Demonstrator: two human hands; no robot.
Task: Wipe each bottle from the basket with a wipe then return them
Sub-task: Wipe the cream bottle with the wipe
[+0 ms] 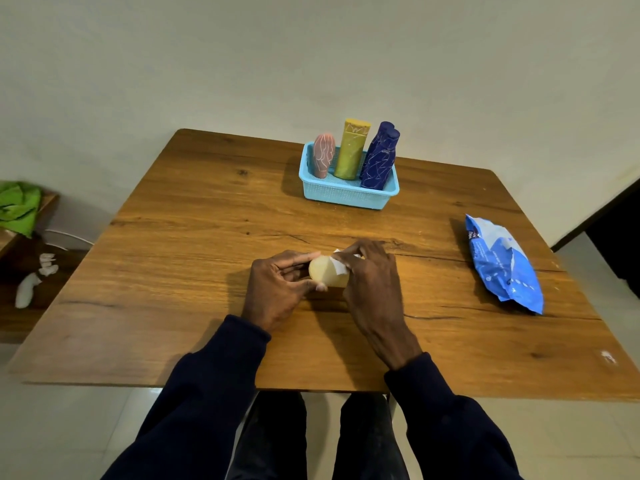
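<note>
- Head view: the left hand [277,289] has its grip closed around a pale yellow rounded plastic bottle [325,271], held just above the brown wooden tabletop [194,237], near its front middle.
- The right hand [372,282] pinches a small white wipe [341,263] against the bottle's top.
- Well behind them, a light blue plastic mesh basket [343,195] holds a pink bottle [323,155], a mustard-yellow bottle [351,148] and two dark blue bottles [379,157], all upright or slightly leaning.
- A blue plastic wipe packet [504,263] lies to the right.
- Risk: the bottle looks smooth; a damp wipe could make it slip from the fingers.
- Putting it back could topple the crowded, leaning bottles.
</note>
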